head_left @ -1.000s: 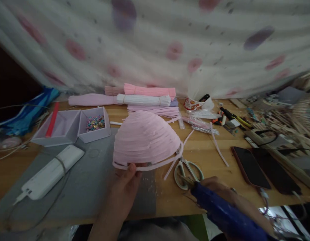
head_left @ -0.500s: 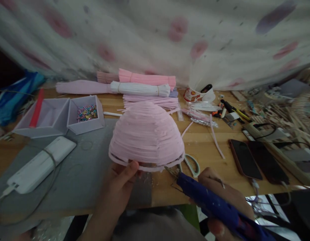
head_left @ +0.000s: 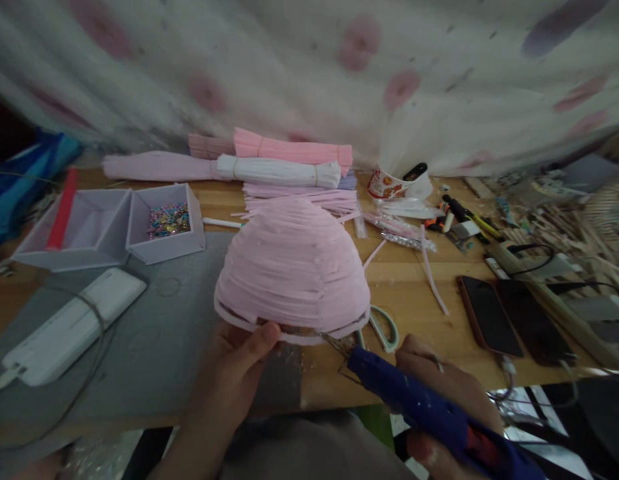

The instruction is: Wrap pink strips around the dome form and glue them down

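A pale pink dome [head_left: 294,267] built of layered fuzzy strips hangs over the table's front part, a loose strip running along its lower rim. My left hand [head_left: 234,373] pinches that rim from below, thumb in front; its other fingers are partly hidden. On the right, my right hand [head_left: 449,393] is wrapped round a blue glue gun [head_left: 419,400]. The gun's metal nozzle points up-left and meets the dome's lower rim, right of my left thumb. Whether it touches the strip or lies just in front is hard to tell.
Behind the dome lie bundles of pink [head_left: 294,148] and white stems [head_left: 279,171]. At left are a bead box [head_left: 167,250] and a white power bank [head_left: 79,327] with a cable. Green-handled scissors [head_left: 384,330], two phones [head_left: 489,313] and a power strip [head_left: 584,327] are at right.
The glue gun's nozzle has shifted slightly left along the dome's lower rim. The dome sits a little differently in my left hand, and the view has shifted slightly. Both grips are unchanged.
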Motion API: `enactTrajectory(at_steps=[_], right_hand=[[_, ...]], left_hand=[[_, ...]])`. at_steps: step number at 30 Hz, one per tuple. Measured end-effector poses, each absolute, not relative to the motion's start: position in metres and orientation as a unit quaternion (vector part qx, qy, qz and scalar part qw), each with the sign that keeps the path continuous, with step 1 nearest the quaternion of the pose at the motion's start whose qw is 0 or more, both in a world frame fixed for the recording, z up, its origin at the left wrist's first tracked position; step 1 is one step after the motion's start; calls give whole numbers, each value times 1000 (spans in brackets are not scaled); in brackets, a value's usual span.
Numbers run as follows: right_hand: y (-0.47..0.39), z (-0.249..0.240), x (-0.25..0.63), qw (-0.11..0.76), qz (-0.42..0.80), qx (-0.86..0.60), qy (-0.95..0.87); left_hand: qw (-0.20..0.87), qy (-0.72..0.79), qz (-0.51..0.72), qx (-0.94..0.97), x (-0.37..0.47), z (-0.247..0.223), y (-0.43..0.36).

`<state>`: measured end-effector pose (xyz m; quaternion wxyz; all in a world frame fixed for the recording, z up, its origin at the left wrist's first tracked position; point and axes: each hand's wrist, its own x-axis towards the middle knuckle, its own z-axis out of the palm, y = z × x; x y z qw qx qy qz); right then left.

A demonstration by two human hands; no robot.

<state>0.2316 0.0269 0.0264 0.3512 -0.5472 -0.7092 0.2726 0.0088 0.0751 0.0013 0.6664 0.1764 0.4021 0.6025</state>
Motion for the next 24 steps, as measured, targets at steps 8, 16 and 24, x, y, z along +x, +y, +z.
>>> enactTrajectory(at_steps=[8, 16, 24], right_hand=[[32, 33, 232, 354, 255, -531, -727], [29, 31, 231, 363, 270, -527, -719], [30, 39, 228, 357, 258, -530, -725]], left_hand=[[668, 397, 601, 184, 9, 2, 78], [666, 401, 610, 155, 9, 3, 78], [670, 397, 609, 151, 8, 1, 76]])
